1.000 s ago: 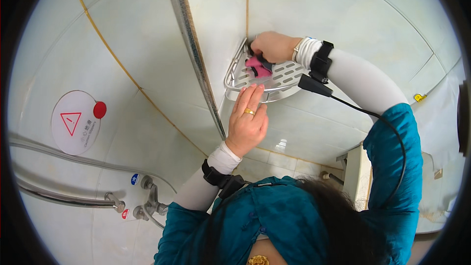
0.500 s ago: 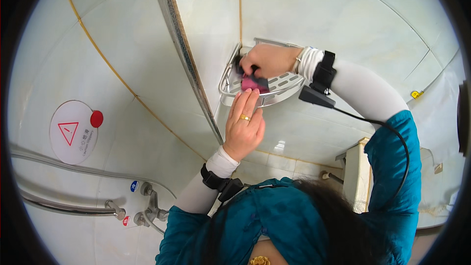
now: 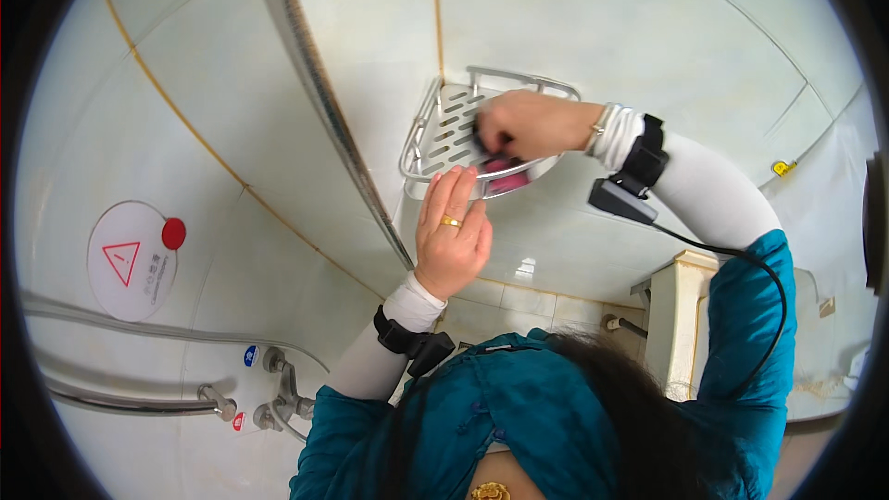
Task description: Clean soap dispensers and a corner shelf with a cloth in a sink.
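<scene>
A metal corner shelf (image 3: pixel 435 143) with a slotted base and a raised rail is fixed where two tiled walls meet. My right hand (image 3: pixel 542 122) is closed on a black and pink cloth (image 3: pixel 506 181), pressing it onto the shelf's right part; motion blurs its fingers. Part of the pink hangs by the front rail. At that same rail, my left hand (image 3: pixel 452 241) rests its straight fingertips against the edge, palm below it. It wears a gold ring.
A metal-edged strip (image 3: pixel 324 93) runs down the wall left of the shelf. Farther left are a round warning sign (image 3: pixel 132 261), a shower tap (image 3: pixel 285 398) and a hose (image 3: pixel 167 331). A pale cabinet-like fixture (image 3: pixel 676 315) stands below my right arm.
My right hand has slid with the cloth from the shelf's back corner toward its right side, uncovering the slotted base. My left hand stays at the front rail.
</scene>
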A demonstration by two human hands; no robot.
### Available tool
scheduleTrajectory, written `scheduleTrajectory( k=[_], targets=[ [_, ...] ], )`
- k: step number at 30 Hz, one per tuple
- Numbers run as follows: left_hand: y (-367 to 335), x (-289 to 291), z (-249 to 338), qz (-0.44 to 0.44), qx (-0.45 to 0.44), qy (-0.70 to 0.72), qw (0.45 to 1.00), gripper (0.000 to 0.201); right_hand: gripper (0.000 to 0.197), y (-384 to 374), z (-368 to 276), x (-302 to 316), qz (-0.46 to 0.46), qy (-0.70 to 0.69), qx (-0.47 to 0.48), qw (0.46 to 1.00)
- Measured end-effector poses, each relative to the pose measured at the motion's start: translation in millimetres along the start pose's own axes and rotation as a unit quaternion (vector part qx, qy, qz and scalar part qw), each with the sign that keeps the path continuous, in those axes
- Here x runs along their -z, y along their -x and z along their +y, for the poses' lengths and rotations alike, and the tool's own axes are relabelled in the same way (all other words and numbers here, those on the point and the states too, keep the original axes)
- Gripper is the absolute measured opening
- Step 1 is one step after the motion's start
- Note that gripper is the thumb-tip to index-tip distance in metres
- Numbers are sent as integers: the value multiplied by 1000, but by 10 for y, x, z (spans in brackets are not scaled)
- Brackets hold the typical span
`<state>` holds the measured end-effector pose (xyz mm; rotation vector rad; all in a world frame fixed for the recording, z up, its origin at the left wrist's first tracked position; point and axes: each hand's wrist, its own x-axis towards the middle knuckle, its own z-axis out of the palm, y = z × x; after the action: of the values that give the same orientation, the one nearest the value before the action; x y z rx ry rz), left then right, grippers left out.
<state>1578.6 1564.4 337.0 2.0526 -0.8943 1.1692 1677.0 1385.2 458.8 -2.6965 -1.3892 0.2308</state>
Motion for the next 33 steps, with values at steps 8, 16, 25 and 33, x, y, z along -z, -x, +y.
scheduleTrajectory(
  k=[8, 16, 25, 33],
  targets=[
    [-9, 53, -27, -18, -19, -5, 1000, 25, 4, 244, 266, 203, -48, 106, -90, 989],
    [39, -78, -46, 21, -21, -21, 999, 42, 10, -48, -17, -129, 8, -114, 37, 993],
    [-31, -62, -46, 22, -44, -18, 999, 42, 10, 555, 535, 172, 30, 104, -133, 985],
    [-10, -99, -41, 21, -30, -32, 999, 45, 20, 1398, 200, -298, 610, -330, -91, 715]
  ],
)
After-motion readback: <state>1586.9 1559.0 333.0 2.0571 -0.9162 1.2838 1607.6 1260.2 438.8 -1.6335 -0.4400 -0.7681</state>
